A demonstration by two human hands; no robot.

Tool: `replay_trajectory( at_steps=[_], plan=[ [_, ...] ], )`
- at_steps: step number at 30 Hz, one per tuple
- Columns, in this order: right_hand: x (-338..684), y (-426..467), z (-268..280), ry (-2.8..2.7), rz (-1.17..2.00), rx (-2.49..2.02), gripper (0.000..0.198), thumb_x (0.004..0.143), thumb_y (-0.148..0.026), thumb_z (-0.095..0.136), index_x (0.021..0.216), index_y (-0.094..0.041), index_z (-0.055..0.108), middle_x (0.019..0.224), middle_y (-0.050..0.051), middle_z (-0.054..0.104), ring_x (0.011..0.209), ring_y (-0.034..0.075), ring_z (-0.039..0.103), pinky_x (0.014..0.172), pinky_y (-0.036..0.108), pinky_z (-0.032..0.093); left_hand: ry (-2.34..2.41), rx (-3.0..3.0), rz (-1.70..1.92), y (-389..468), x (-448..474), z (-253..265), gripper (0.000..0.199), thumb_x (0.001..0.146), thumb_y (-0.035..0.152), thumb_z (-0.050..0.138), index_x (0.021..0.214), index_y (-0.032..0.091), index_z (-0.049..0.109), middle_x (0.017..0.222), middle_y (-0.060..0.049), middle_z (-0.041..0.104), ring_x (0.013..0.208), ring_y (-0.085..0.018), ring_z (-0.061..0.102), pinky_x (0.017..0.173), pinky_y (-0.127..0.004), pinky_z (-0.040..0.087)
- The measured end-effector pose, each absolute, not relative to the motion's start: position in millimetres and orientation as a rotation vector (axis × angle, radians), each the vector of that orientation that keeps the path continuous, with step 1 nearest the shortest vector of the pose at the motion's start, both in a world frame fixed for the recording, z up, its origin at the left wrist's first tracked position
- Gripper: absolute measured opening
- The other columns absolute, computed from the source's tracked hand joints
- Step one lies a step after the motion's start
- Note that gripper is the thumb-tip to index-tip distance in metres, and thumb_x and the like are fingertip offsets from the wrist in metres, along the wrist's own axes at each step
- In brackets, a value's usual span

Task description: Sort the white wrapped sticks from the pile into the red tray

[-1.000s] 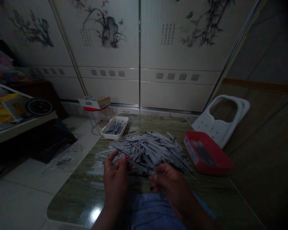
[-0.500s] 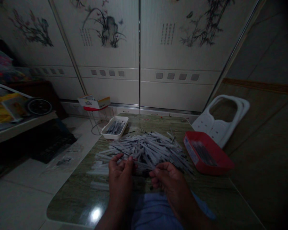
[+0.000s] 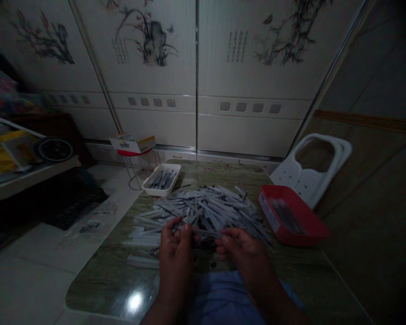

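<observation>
In the dim room, a person's two bare hands meet at the lower middle of the frame, over a green, streaked tabletop. The left hand has its thumb and fingers drawn in around one end of a thin pale stick; the right hand pinches the other end, its fingers closed with barely any gap. The stick lies almost level between them, just in front of the big loose pile of similar sticks at the centre, pale ones mixed with dark. Which end is which, I cannot tell in this light.

Left of centre, beyond the pile, a white tray holds more thin dark and pale pieces. Toward the right of the frame sits a red bin with a bundle of slim sticks inside. Behind it a white chair leans, and at the left an open box rests on a red-topped stool.
</observation>
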State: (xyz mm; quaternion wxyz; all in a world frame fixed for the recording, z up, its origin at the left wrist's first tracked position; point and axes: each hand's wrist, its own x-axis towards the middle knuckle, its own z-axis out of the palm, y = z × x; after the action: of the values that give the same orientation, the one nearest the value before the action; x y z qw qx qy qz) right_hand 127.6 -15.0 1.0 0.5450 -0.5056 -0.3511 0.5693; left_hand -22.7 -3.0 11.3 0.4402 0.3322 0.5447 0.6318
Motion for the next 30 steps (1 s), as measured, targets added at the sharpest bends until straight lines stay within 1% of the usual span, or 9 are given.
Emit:
replay_trajectory(
  at_steps=[4, 7, 11, 14, 19, 26, 30],
  plan=[
    [127.0, -15.4, 2.7, -0.845, 1.338, -1.193, 0.051, 0.069, -0.058, 0.083, 0.095, -0.016, 0.071, 0.082, 0.009, 0.076, 0.068, 0.021, 0.070, 0.063, 0.033, 0.056, 1.379, 0.851, 1.567, -4.3, -21.1, 12.5, 0.051, 0.084, 0.049, 0.069, 0.124, 0.023, 0.053, 0.083, -0.002, 0.074, 0.069, -0.017, 0.071, 0.066, -0.028, 0.054],
    [126.8, -16.3, 3.9, -0.847, 1.334, -1.194, 0.050, 0.069, -0.058, 0.083, 0.094, -0.016, 0.071, 0.081, 0.009, 0.076, 0.067, 0.021, 0.070, 0.063, 0.033, 0.056, 1.367, 0.864, 1.572, -4.1, -21.0, 9.6, 0.050, 0.086, 0.049, 0.068, 0.126, 0.023, 0.053, 0.083, -0.002, 0.073, 0.069, -0.018, 0.071, 0.065, -0.029, 0.054],
    [127.3, -18.6, 6.5, -0.869, 1.330, -1.187, 0.048, 0.071, -0.057, 0.081, 0.095, -0.016, 0.071, 0.080, 0.009, 0.076, 0.067, 0.021, 0.069, 0.064, 0.034, 0.056, 1.377, 0.836, 1.557, -4.5, -20.1, 8.4, 0.051, 0.085, 0.048, 0.068, 0.127, 0.023, 0.052, 0.084, -0.003, 0.074, 0.069, -0.018, 0.071, 0.063, -0.028, 0.053],
    [128.3, -19.8, 6.9, -0.869, 1.331, -1.189, 0.048, 0.072, -0.057, 0.081, 0.095, -0.016, 0.071, 0.082, 0.009, 0.076, 0.067, 0.020, 0.070, 0.065, 0.035, 0.056, 1.381, 0.832, 1.561, -5.6, -17.8, 8.9, 0.050, 0.087, 0.047, 0.067, 0.128, 0.024, 0.051, 0.084, -0.002, 0.074, 0.070, -0.017, 0.070, 0.064, -0.027, 0.053],
    [130.5, -19.9, 6.7, -0.918, 1.327, -1.195, 0.045, 0.077, -0.055, 0.078, 0.096, -0.016, 0.070, 0.083, 0.009, 0.077, 0.068, 0.020, 0.070, 0.066, 0.034, 0.057, 1.355, 0.815, 1.591, -5.8, -13.6, 10.3, 0.051, 0.086, 0.049, 0.067, 0.129, 0.024, 0.051, 0.084, -0.002, 0.072, 0.069, -0.017, 0.069, 0.066, -0.028, 0.053],
    [126.6, -22.8, 11.4, -0.899, 1.303, -1.219, 0.053, 0.068, -0.062, 0.080, 0.093, -0.016, 0.071, 0.080, 0.009, 0.077, 0.067, 0.022, 0.071, 0.063, 0.035, 0.058, 1.342, 0.803, 1.581, -9.2, -12.6, 13.3, 0.056, 0.084, 0.049, 0.069, 0.131, 0.024, 0.049, 0.086, -0.002, 0.072, 0.071, -0.017, 0.068, 0.067, -0.028, 0.053],
    [123.7, -23.6, 8.8, -0.866, 1.292, -1.206, 0.049, 0.073, -0.058, 0.079, 0.095, -0.015, 0.069, 0.082, 0.009, 0.077, 0.067, 0.021, 0.070, 0.064, 0.034, 0.057, 1.343, 0.792, 1.577, -8.8, -11.6, 8.3, 0.056, 0.084, 0.049, 0.069, 0.130, 0.023, 0.050, 0.086, -0.003, 0.073, 0.071, -0.016, 0.069, 0.068, -0.028, 0.053]
  ],
)
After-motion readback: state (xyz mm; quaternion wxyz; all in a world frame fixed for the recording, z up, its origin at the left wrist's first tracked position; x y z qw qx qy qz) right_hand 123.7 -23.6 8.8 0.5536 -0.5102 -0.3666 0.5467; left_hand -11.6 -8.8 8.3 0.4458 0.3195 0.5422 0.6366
